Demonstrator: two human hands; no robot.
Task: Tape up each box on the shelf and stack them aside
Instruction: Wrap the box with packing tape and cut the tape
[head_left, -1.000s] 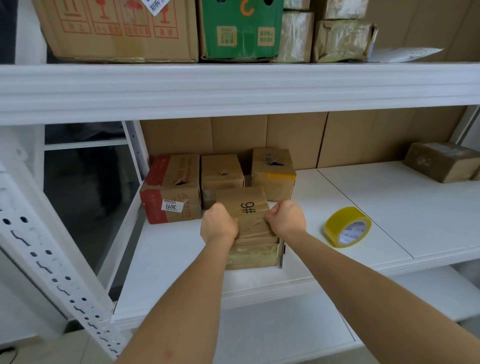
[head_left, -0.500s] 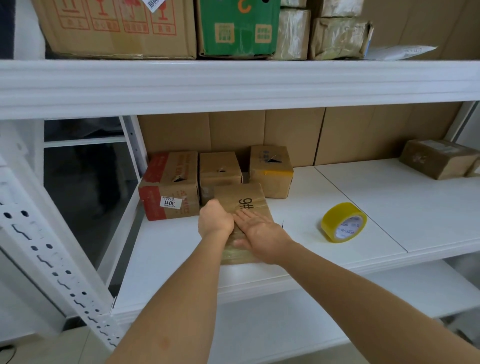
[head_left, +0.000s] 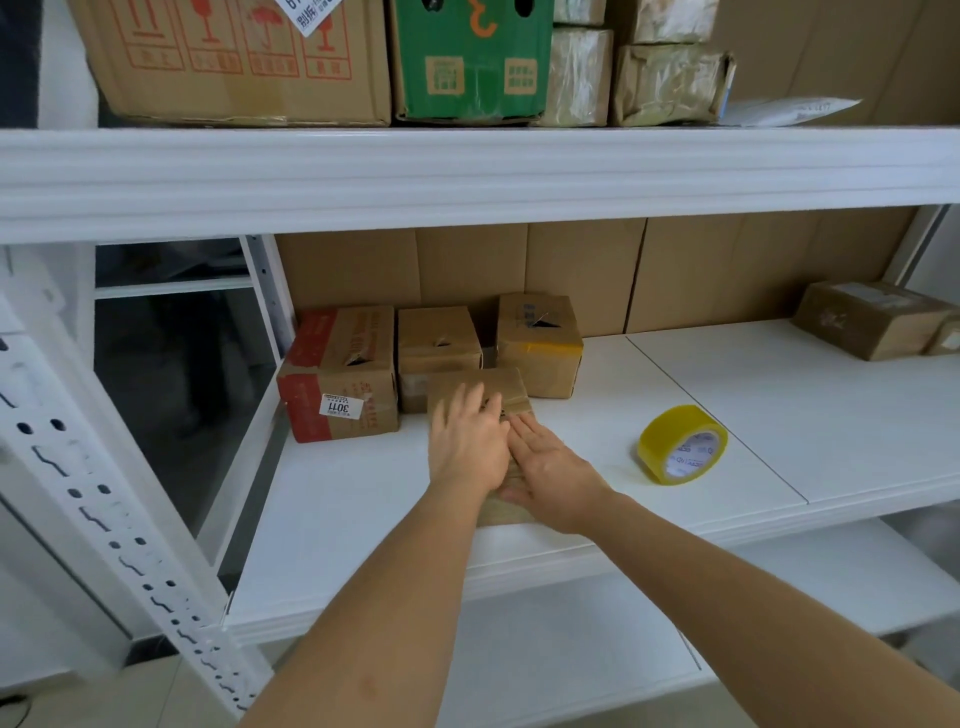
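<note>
A small brown cardboard box (head_left: 506, 387) sits on the white shelf (head_left: 363, 519), mostly hidden under my hands. My left hand (head_left: 467, 441) lies flat on its top with fingers straight, slightly blurred. My right hand (head_left: 550, 473) presses flat on the near part of the box, fingers pointing left. Behind it stand three more boxes: a red-and-brown one (head_left: 340, 379) with a white label, a plain brown one (head_left: 436, 343) and a brown one with yellow tape (head_left: 540, 338). A roll of yellow tape (head_left: 683, 444) stands on edge to the right.
Two more brown boxes (head_left: 872, 317) sit at the far right of the shelf. The upper shelf (head_left: 467, 171) holds large cartons and wrapped parcels. A perforated white upright (head_left: 104, 509) stands at the left. Cardboard sheets line the back.
Both hands went from gripping the box sides to lying flat on top. My left fist opened and slid forward over the box; my right hand flattened first.
</note>
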